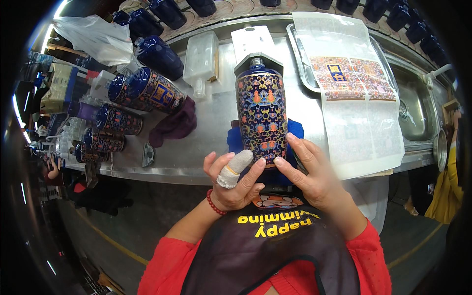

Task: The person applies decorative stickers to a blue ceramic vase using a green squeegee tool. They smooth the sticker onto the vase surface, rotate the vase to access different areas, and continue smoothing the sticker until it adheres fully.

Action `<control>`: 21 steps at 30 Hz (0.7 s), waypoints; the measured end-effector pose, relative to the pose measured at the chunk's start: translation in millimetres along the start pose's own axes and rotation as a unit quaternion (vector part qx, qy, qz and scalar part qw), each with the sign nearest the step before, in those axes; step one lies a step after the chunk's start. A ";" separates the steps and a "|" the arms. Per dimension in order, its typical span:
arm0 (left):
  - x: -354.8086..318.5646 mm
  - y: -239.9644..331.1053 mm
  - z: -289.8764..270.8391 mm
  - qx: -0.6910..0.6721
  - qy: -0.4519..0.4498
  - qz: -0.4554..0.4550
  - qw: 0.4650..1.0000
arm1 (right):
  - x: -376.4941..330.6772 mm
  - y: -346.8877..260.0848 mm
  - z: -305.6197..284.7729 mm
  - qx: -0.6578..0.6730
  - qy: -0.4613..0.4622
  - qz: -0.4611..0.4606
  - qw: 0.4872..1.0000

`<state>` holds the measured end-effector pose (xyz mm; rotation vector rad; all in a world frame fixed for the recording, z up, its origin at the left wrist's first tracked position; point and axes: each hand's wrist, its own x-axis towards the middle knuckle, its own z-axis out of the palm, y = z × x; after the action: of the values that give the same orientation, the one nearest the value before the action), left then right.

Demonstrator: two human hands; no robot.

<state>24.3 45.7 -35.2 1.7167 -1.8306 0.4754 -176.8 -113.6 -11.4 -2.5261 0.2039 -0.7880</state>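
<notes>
At the lower centre of the frame, just beyond my dark apron [231,246], my grip is loose: fingers spread and half curled, laid against the bottle rather than closed round it. My left hand [228,184], one finger in a pale wrap [237,168], brings a fingertip to the left of the base edge. My right hand [314,174] has its thumb at that same edge, with another finger reaching higher along the right side, so it is the one farther up the body.

The patterned blue bottle [261,113] lies straight ahead in the centre, long axis running up the frame, base toward me, neck pointing away. Beneath it a blue cloth [235,141] shows on either side, on the metal worktop [209,137].

Farther out, a purple cloth [181,120] lies left of centre, and a printed sheet [361,130] spreads at the right, partly over a tray [301,61]. A clear bottle [200,59] lies upper left of mine. Plain dark-blue bottles [376,10] line the top edge.
</notes>
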 end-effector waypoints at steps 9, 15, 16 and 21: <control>-5.3 0.4 1.4 -0.012 -0.003 -0.008 1.000 | -4.3 -3.8 3.5 -0.027 0.006 -0.002 1.000; -6.3 -0.2 0.6 -0.015 -0.002 -0.008 1.000 | -3.9 -5.5 4.3 -0.010 -0.013 0.026 1.000; -6.2 -0.5 0.6 -0.015 -0.003 -0.008 1.000 | -4.0 -5.3 4.4 -0.016 0.000 0.014 1.000; -5.5 0.2 2.1 -0.023 0.002 -0.011 1.000 | -4.2 -1.5 5.8 -0.021 0.013 -0.006 1.000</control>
<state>23.7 48.7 -40.3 1.7018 -1.8046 0.4242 -176.9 -108.7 -16.9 -2.5599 0.2155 -0.8287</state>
